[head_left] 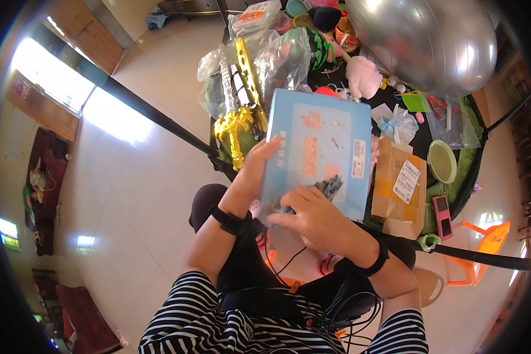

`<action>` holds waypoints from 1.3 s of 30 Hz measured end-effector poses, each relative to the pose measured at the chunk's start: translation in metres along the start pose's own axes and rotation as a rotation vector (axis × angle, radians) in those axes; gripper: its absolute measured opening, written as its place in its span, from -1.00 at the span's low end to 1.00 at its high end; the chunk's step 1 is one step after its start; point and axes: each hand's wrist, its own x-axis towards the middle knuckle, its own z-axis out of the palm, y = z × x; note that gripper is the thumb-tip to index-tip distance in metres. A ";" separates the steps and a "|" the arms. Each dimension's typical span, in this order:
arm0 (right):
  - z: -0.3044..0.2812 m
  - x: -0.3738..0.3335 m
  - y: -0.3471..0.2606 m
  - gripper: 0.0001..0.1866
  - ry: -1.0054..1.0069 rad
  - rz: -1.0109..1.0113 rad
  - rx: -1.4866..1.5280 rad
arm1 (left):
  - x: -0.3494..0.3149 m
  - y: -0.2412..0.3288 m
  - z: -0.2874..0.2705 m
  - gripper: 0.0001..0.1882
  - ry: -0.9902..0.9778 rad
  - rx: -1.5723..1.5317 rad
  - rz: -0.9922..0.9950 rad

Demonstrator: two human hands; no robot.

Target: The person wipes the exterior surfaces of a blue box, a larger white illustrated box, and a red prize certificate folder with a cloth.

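Nearest, the right grip [317,219] is bunched around a dark patterned cloth [331,187] on the near part of the blue box [315,156], whose left edge the left grip [256,168] clamps, and beyond lie a brown carton [389,203], contents hidden, a pale green bowl [442,162] and a clear plastic bag [295,56].

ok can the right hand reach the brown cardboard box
Probably yes: the cardboard box sits just right of the blue box, its top uncovered, though the right hand is over the blue box.
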 end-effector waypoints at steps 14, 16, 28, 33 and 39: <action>-0.072 -0.044 0.042 -0.75 0.138 0.303 -0.302 | 0.000 0.022 -0.025 -0.56 0.082 -0.179 0.156; -0.067 -0.045 0.050 -0.76 0.240 0.321 -0.369 | 0.004 0.018 -0.036 -0.56 0.053 -0.210 0.179; 0.008 -0.008 0.016 -0.54 0.277 -0.076 -0.320 | 0.012 0.005 -0.019 -0.51 0.130 -0.273 0.198; 0.019 -0.001 0.005 -0.51 0.356 -0.158 -0.382 | 0.015 0.001 -0.026 -0.50 -0.012 -0.268 0.144; 0.004 -0.009 0.020 -0.50 0.439 0.049 -0.430 | 0.008 0.003 -0.011 -0.50 0.106 -0.202 0.196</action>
